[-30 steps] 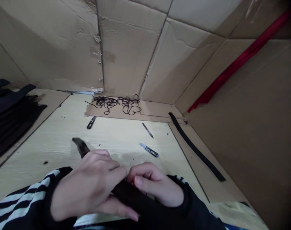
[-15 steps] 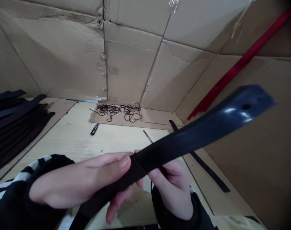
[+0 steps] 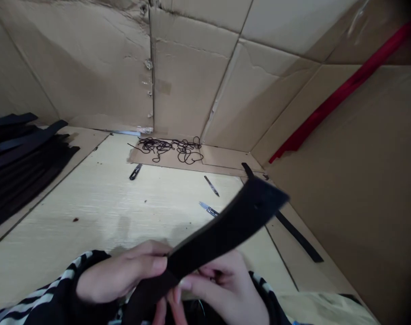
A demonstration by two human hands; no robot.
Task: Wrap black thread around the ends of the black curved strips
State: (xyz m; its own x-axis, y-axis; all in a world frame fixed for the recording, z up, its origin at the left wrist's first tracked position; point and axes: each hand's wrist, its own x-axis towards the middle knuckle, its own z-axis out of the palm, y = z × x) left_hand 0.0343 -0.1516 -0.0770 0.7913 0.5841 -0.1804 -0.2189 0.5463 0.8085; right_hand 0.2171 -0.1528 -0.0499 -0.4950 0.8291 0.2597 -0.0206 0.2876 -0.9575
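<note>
A long black strap, smooth and broad at its far end with a small hole there, slants up and to the right across the view. My left hand is closed around its lower part, thumb on top. Close beside it, my right hand has thumb and fingers pinched together at the strap's lower edge. In the earlier frame a thin dark cord loops round the strap at this spot and runs into those fingers; now it is mostly hidden. Thread snips lie on the table behind the strap.
Several dark straps are piled at the left. A tangle of thin cord lies by the cardboard wall. Nearby are a black-handled tool and a slim pointed blade. A red strip leans at right, above another black strap.
Both hands have come down with the strap, and its far end has swung left and lower. The thread snips on the table have come into view.
</note>
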